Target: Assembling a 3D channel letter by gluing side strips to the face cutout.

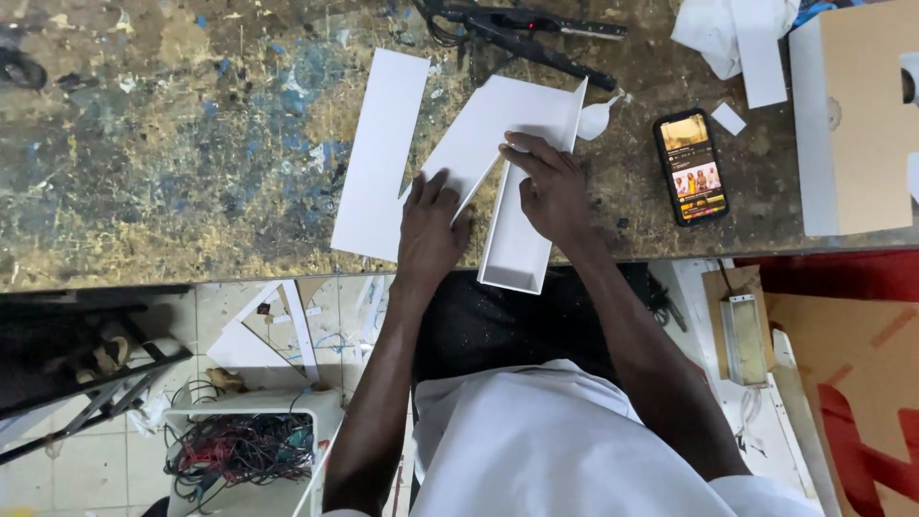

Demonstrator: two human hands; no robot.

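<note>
In the head camera's view, a long white foam-board channel with upright side walls (522, 230) lies across the near edge of the worn, paint-stained wooden workbench (172, 163), its near end overhanging toward the person's lap. A slanted white foam-board panel (488, 124) leans against the channel's left wall, seemingly held there so the two pieces meet along one edge.

The left hand (428, 230) lies flat, fingers spread and extended, pressing down on the lower end of the slanted panel; it grasps nothing, only pins the panel in place. The right hand (548, 191) rests over the channel with fingers loosely curled, fingertips touching the panel's upper edge where it joins the wall; whether it pinches anything I cannot tell.

Just left of the hands lies a flat white rectangular foam-board strip (383, 153). Beyond them sits a black glue gun (522, 29), and to the right a black smartphone with a lit screen (691, 168) beside a brown cardboard box (857, 115).
</note>
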